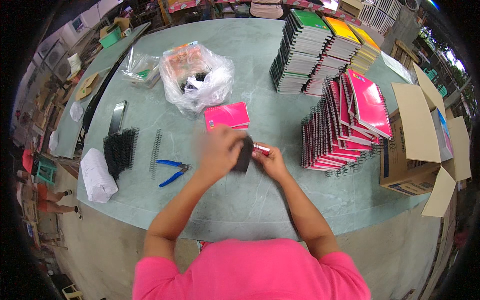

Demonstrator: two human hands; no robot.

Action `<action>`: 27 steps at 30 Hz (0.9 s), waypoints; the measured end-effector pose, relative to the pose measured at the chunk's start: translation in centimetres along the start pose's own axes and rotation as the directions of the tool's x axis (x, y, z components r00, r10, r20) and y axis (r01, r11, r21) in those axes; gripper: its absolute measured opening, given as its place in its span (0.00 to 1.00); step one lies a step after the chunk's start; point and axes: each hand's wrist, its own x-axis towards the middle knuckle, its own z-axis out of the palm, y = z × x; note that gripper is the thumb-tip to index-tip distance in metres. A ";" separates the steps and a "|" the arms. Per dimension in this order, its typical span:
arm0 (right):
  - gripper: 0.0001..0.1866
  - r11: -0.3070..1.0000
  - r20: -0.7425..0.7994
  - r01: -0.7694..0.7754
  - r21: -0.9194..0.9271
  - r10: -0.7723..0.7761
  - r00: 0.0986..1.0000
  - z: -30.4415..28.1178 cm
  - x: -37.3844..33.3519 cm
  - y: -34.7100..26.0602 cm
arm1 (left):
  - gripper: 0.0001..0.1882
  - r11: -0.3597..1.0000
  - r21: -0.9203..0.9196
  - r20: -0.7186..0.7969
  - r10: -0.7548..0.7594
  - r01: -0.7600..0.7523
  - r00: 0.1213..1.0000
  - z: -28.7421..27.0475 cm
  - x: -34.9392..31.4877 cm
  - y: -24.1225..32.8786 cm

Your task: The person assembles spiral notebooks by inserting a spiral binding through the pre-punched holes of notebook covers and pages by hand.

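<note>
Close above the table's near middle, my right hand [270, 162] is closed on a small notebook [243, 156], seen nearly edge-on with a dark face and a bit of pink at the right. My left hand [220, 152] is at the notebook's left side, smeared by motion; whether its fingers grip anything cannot be made out. Just beyond lies a pink notebook [227, 116] flat on the table. Left of my left hand are blue-handled cutting pliers [172, 172], their jaws pointing right, and a single black spiral coil [156, 154].
Black coils [120, 150] lie bunched at left, beside a white wrapped roll [98, 175] and a dark flat bar [118, 116]. Farther back sits a plastic bag [197, 80]. Tall stacks of pink spiral notebooks [345, 125], green and yellow notebooks [310, 55], and an open carton [410, 145] line the right.
</note>
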 end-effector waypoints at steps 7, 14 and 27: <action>0.18 0.981 -0.014 0.075 -0.180 -0.079 0.997 -0.7 -0.6 1.0 | 0.13 0.987 -0.108 -0.010 -0.119 0.117 0.993 0.6 0.6 1.0; 0.13 0.987 -0.071 0.065 -0.146 -0.076 0.995 0.2 -0.2 -0.6 | 0.15 0.939 -0.268 0.530 -0.042 0.215 0.847 0.8 -6.0 1.5; 0.12 0.978 -0.127 0.038 -0.207 -0.065 0.990 -0.1 -2.1 -2.9 | 0.12 0.934 0.224 0.282 0.211 -0.278 0.936 1.1 -0.3 -0.1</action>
